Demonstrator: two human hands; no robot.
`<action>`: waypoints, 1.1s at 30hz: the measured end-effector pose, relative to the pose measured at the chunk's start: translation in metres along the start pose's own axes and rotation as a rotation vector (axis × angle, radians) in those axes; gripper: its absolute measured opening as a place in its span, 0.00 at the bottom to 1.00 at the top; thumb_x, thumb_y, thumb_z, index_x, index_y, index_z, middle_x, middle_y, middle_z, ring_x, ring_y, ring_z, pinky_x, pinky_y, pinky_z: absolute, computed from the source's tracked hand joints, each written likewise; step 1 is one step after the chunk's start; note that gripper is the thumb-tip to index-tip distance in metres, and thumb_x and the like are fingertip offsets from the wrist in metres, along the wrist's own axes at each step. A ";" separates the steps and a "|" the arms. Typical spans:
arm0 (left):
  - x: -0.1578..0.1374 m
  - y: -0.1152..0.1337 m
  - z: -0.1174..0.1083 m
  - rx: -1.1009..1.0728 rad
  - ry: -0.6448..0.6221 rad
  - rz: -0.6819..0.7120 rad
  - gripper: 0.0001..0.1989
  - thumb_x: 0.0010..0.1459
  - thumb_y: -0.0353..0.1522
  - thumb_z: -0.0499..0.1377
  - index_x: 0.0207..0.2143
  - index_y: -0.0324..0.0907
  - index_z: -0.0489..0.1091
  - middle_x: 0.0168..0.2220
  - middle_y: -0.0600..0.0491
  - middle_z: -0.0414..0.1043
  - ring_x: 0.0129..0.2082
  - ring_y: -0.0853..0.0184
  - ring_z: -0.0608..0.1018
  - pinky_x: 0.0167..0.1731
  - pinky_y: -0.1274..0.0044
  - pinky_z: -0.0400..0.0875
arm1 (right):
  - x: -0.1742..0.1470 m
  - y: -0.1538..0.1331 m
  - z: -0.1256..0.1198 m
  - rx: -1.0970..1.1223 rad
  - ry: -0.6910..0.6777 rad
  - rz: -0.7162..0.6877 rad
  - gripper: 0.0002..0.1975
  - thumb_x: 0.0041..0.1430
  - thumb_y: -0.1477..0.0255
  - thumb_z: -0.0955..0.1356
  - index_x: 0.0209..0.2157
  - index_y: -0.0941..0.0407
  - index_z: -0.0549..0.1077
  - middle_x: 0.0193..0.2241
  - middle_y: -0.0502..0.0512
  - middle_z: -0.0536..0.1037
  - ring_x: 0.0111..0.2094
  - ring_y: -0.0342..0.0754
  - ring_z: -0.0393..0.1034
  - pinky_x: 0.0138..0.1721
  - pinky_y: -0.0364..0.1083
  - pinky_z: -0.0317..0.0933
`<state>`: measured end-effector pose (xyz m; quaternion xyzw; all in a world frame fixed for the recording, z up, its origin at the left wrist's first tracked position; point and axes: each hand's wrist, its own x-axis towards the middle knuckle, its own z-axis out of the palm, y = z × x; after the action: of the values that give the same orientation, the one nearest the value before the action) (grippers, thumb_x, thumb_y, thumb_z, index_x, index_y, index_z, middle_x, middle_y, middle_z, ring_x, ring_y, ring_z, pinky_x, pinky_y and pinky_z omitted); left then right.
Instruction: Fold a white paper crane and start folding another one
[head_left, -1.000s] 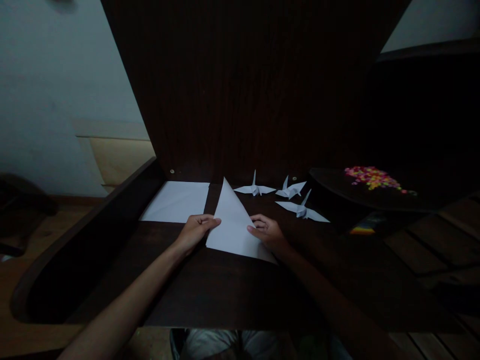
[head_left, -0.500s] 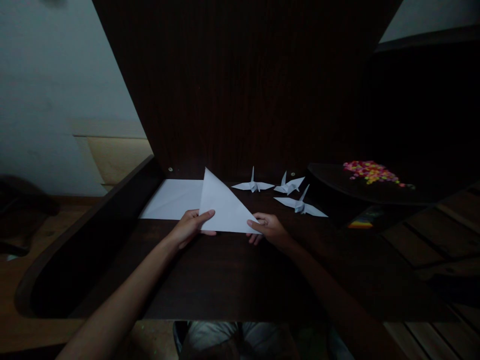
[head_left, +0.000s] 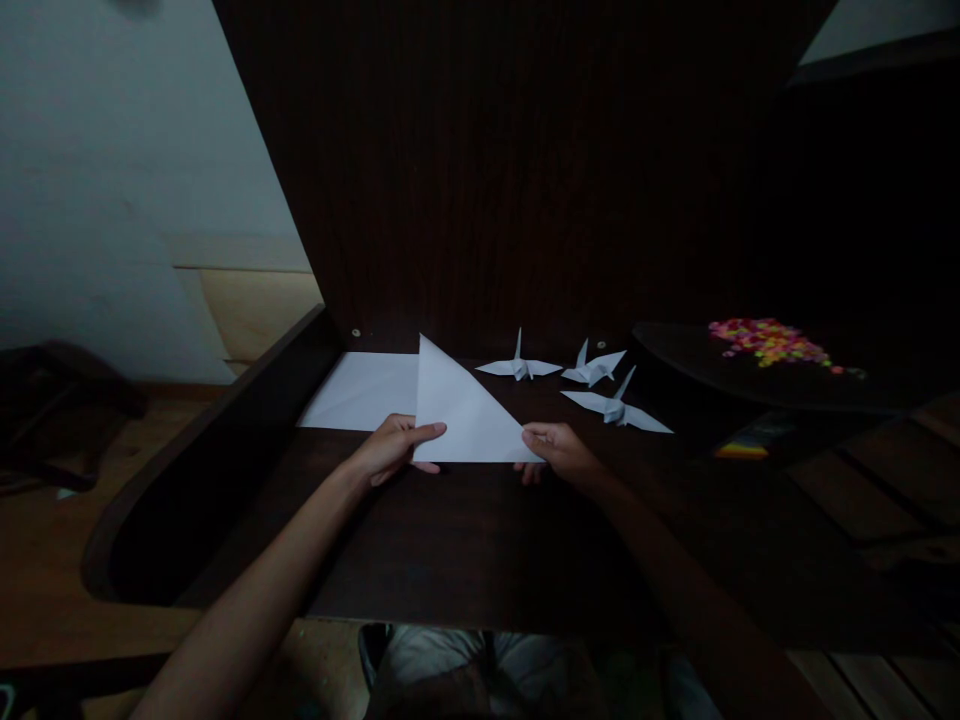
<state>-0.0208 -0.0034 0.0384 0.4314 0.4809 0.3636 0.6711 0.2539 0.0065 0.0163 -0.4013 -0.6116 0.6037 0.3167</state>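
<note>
Over the desk (head_left: 435, 545), left hand (head_left: 390, 448) and right hand (head_left: 564, 452) (thumbs uppermost), paper triangle (head_left: 463, 412) in their fingers' grasp.

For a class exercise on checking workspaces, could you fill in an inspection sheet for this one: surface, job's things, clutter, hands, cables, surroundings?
Surface: dark desk, with a side panel at left and a tall board behind.
Job's things: triangular white paper, held in both hands.
Clutter: flat white sheet at left, partly hidden by the triangle; three white paper cranes at right; small colourful pieces heaped on a dark shelf.
Hands: left hand grips the paper's left side, thumb on top; right hand grips the lower right corner.
Cables: nothing seen.
Surroundings: pale wall; far right too dark to judge.
</note>
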 end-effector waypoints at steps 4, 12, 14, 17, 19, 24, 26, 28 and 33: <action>0.000 -0.002 0.002 0.045 0.015 0.037 0.22 0.42 0.43 0.71 0.33 0.35 0.77 0.34 0.47 0.79 0.33 0.61 0.79 0.26 0.75 0.77 | -0.001 -0.001 -0.003 -0.072 0.007 -0.014 0.24 0.53 0.48 0.67 0.30 0.58 0.71 0.23 0.55 0.78 0.18 0.47 0.73 0.18 0.44 0.64; -0.003 -0.004 -0.003 0.590 0.204 0.591 0.18 0.55 0.45 0.60 0.34 0.39 0.80 0.37 0.49 0.80 0.43 0.53 0.78 0.46 0.67 0.72 | 0.000 -0.001 -0.006 -0.524 0.417 -0.463 0.11 0.57 0.65 0.68 0.40 0.52 0.79 0.47 0.57 0.79 0.53 0.57 0.69 0.58 0.60 0.57; -0.004 -0.004 -0.006 0.721 0.084 0.783 0.15 0.59 0.38 0.58 0.44 0.43 0.78 0.49 0.49 0.76 0.53 0.55 0.74 0.56 0.63 0.64 | 0.001 -0.001 -0.007 -0.516 0.427 -0.474 0.13 0.60 0.66 0.65 0.42 0.50 0.79 0.48 0.55 0.78 0.54 0.56 0.68 0.60 0.60 0.55; -0.003 -0.007 -0.010 0.956 -0.162 0.921 0.17 0.62 0.29 0.54 0.52 0.47 0.72 0.57 0.49 0.68 0.59 0.61 0.69 0.61 0.62 0.57 | 0.002 0.004 -0.009 -0.515 0.349 -0.424 0.15 0.62 0.67 0.62 0.42 0.51 0.80 0.47 0.54 0.79 0.53 0.54 0.69 0.60 0.59 0.56; -0.001 -0.009 -0.010 1.098 -0.265 0.919 0.19 0.62 0.27 0.53 0.54 0.47 0.70 0.59 0.48 0.65 0.61 0.62 0.67 0.61 0.63 0.59 | 0.003 0.008 -0.007 -0.590 0.292 -0.356 0.16 0.62 0.67 0.62 0.44 0.52 0.79 0.48 0.55 0.78 0.55 0.55 0.68 0.61 0.59 0.55; 0.002 -0.017 -0.008 1.260 -0.342 0.849 0.22 0.58 0.22 0.54 0.54 0.44 0.71 0.60 0.46 0.64 0.61 0.60 0.66 0.62 0.64 0.60 | 0.004 0.017 0.001 -0.852 0.140 -0.207 0.20 0.61 0.66 0.64 0.53 0.55 0.73 0.58 0.58 0.69 0.63 0.57 0.56 0.64 0.62 0.47; 0.004 -0.019 -0.008 1.265 -0.344 0.826 0.25 0.56 0.20 0.55 0.54 0.45 0.71 0.61 0.47 0.63 0.62 0.61 0.65 0.61 0.65 0.60 | 0.004 0.018 0.002 -0.922 0.090 -0.197 0.22 0.62 0.64 0.64 0.57 0.53 0.69 0.62 0.57 0.63 0.66 0.57 0.50 0.63 0.63 0.45; 0.005 -0.021 -0.009 1.270 -0.348 0.804 0.27 0.53 0.19 0.54 0.54 0.45 0.70 0.61 0.48 0.63 0.61 0.61 0.66 0.61 0.67 0.61 | 0.004 0.018 0.002 -0.969 0.040 -0.224 0.24 0.64 0.63 0.63 0.60 0.52 0.65 0.64 0.56 0.59 0.67 0.57 0.45 0.64 0.63 0.43; 0.000 -0.015 -0.009 1.279 -0.377 0.750 0.28 0.50 0.24 0.59 0.56 0.43 0.69 0.61 0.46 0.62 0.61 0.57 0.66 0.61 0.63 0.60 | 0.006 0.018 -0.001 -1.024 -0.030 -0.304 0.26 0.65 0.65 0.61 0.63 0.53 0.59 0.65 0.55 0.56 0.67 0.55 0.44 0.66 0.60 0.39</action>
<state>-0.0286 -0.0065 0.0226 0.9251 0.2966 0.1379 0.1930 0.2534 0.0115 -0.0022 -0.4028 -0.8837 0.1809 0.1553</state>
